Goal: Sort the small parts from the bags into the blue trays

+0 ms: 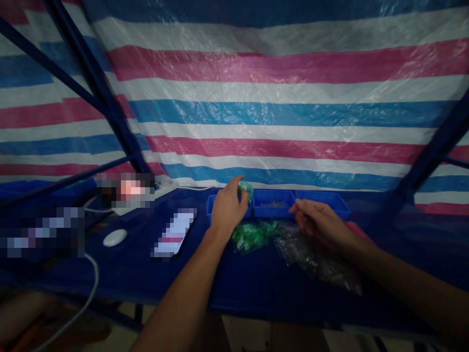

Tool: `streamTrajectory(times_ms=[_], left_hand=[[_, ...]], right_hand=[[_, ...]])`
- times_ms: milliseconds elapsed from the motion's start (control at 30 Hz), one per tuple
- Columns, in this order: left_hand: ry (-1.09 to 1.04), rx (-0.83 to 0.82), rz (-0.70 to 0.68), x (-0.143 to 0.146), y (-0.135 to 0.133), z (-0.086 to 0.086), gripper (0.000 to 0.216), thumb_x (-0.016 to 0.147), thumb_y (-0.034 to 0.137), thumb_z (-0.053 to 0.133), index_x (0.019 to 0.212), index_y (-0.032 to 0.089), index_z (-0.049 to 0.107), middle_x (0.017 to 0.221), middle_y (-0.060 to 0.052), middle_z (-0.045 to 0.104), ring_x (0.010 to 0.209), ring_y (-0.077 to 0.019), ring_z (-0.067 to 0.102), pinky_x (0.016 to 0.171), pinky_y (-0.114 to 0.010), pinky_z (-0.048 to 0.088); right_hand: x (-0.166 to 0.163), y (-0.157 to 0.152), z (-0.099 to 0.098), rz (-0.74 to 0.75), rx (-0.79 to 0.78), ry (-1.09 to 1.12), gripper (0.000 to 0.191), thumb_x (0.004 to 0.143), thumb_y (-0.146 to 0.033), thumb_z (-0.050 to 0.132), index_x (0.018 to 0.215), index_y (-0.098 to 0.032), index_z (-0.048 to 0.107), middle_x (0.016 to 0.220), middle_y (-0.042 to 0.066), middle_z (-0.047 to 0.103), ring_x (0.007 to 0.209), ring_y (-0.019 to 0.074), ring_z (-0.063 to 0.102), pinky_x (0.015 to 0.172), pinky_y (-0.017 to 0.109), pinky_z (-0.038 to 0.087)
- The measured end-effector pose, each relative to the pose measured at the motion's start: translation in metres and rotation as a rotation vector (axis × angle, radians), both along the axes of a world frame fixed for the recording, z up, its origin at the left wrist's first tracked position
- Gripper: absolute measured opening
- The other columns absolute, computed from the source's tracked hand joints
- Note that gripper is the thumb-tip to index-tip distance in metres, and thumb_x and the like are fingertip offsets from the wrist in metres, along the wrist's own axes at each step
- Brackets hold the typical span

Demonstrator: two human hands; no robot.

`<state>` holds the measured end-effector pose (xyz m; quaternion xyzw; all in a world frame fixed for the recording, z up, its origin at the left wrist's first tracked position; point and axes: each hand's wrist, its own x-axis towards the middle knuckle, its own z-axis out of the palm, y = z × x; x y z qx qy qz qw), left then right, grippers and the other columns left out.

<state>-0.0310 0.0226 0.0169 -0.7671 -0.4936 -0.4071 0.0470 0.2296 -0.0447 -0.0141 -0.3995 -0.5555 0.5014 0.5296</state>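
Note:
My left hand (230,204) is over the left blue bin (209,208), its thumb and fingers curled round a small green plastic packet (246,187). My right hand (315,215) is beside the right end of the middle blue bin (273,211), fingertips pinched together; what they hold, if anything, is too small to make out. A few small thin pieces lie in that middle bin. The right blue bin (335,203) is partly behind my right hand. In front of the bins lie a heap of green packets (252,235) and clear plastic bags (298,244) with dark contents I cannot make out.
A phone (176,232) and a white oval object (115,237) lie on the blue table (252,288) at left. White cables (95,274) run there. Blue metal posts (120,132) frame both sides, with a striped plastic sheet (274,112) behind. Something pink shows behind my right wrist.

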Motion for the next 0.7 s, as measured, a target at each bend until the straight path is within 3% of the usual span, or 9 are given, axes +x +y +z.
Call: streamTrajectory(times_ms=[100, 167, 300, 533, 700], left_hand=[[0.152, -0.061, 0.176, -0.019, 0.01, -0.002, 0.036, 0.098, 0.026, 0.057, 0.133, 0.021, 0.066, 0.116, -0.011, 0.074, 0.115, -0.0298, 0.066, 0.107, -0.045, 0.05], [0.219, -0.141, 0.222, -0.027, 0.015, -0.004, 0.028, 0.095, 0.027, 0.059, 0.118, 0.02, 0.074, 0.115, -0.012, 0.074, 0.117, -0.0302, 0.065, 0.108, -0.044, 0.05], [0.257, -0.206, 0.209, -0.033, 0.017, -0.007, 0.026, 0.093, 0.028, 0.063, 0.113, 0.022, 0.077, 0.118, -0.01, 0.073, 0.115, -0.0271, 0.068, 0.105, -0.037, 0.053], [0.203, -0.315, 0.24, -0.033, 0.013, -0.001, 0.023, 0.093, 0.031, 0.063, 0.11, 0.025, 0.078, 0.106, -0.008, 0.08, 0.097, -0.0262, 0.075, 0.091, -0.038, 0.058], [0.152, -0.185, 0.196, -0.034, 0.015, 0.0, 0.03, 0.092, 0.016, 0.057, 0.112, 0.023, 0.077, 0.115, -0.008, 0.076, 0.104, -0.0237, 0.073, 0.101, -0.035, 0.056]], right_hand=[[0.001, 0.001, -0.001, 0.02, -0.002, -0.013, 0.035, 0.098, -0.054, 0.067, 0.093, -0.02, 0.075, 0.063, -0.003, 0.061, 0.047, 0.0085, 0.048, 0.046, 0.024, 0.031], [0.001, 0.001, -0.001, 0.026, -0.004, -0.024, 0.035, 0.099, -0.054, 0.067, 0.093, -0.02, 0.075, 0.064, -0.002, 0.062, 0.048, 0.0088, 0.049, 0.047, 0.024, 0.032], [0.0, 0.001, 0.0, 0.017, -0.001, -0.03, 0.035, 0.098, -0.054, 0.068, 0.092, -0.02, 0.075, 0.063, -0.003, 0.062, 0.048, 0.0093, 0.049, 0.046, 0.024, 0.032], [0.0, 0.001, -0.001, 0.023, -0.007, -0.029, 0.036, 0.096, -0.056, 0.069, 0.091, -0.021, 0.075, 0.063, -0.002, 0.062, 0.048, 0.0103, 0.049, 0.046, 0.025, 0.035], [-0.001, 0.0, 0.001, 0.025, -0.005, -0.037, 0.036, 0.095, -0.056, 0.07, 0.091, -0.021, 0.076, 0.063, -0.002, 0.062, 0.049, 0.0109, 0.05, 0.047, 0.025, 0.036]])
